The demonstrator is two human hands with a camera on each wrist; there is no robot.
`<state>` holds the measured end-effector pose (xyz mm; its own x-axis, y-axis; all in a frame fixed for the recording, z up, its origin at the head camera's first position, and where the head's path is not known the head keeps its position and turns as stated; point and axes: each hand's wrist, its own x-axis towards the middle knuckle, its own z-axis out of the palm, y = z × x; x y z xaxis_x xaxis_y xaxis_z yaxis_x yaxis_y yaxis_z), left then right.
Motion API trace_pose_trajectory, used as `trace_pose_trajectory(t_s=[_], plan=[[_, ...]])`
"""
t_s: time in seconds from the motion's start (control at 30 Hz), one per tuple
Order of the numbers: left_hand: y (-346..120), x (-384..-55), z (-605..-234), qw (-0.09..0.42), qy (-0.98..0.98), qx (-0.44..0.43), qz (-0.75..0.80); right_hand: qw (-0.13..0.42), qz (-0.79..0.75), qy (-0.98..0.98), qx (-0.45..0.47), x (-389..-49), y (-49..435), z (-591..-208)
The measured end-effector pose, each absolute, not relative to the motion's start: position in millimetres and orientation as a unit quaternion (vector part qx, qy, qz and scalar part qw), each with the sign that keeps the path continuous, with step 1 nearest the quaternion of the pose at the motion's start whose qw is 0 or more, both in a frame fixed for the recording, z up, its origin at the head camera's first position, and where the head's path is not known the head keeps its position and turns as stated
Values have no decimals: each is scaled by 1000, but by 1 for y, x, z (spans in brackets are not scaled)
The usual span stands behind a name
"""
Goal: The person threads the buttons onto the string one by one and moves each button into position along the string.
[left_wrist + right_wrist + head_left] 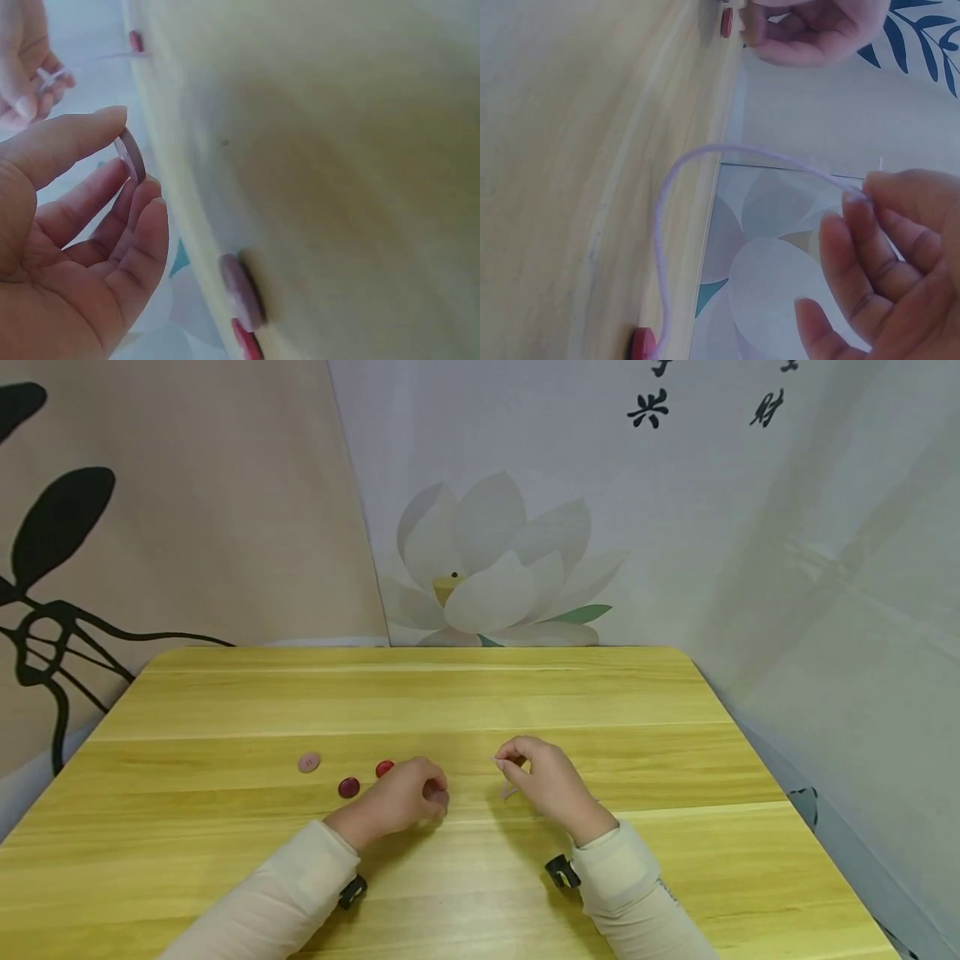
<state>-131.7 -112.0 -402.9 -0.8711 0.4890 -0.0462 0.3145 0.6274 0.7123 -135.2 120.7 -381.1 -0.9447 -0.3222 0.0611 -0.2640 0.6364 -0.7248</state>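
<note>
My left hand pinches a mauve button on edge between thumb and fingertips, above the table. Opposite it, my right hand holds the end of a pale lilac cord between thumb and index finger, its other fingers loosely bent. The cord arcs down to a red button on the tabletop, its lower end overlapping that button in the right wrist view. Beside my left hand lie a bright red button, partly behind the hand, and a dark red button. A pink button sits farther left.
The buttons lie on a yellow wood-grain table with rounded far corners. Behind its far edge hangs a pale cloth backdrop with a printed lotus and dark leaves. Black wrist cameras are strapped below both sleeves.
</note>
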Motion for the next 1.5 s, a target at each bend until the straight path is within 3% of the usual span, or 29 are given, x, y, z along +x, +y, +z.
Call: trace_pose_trajectory(t_s=[0.5, 1.5], plan=[[-108, -131, -395, 48, 865, 154, 475, 39, -406, 898, -166, -134, 120, -381], [-90, -125, -395, 8, 807, 75, 586, 55, -421, 888, -176, -131, 118, -386]])
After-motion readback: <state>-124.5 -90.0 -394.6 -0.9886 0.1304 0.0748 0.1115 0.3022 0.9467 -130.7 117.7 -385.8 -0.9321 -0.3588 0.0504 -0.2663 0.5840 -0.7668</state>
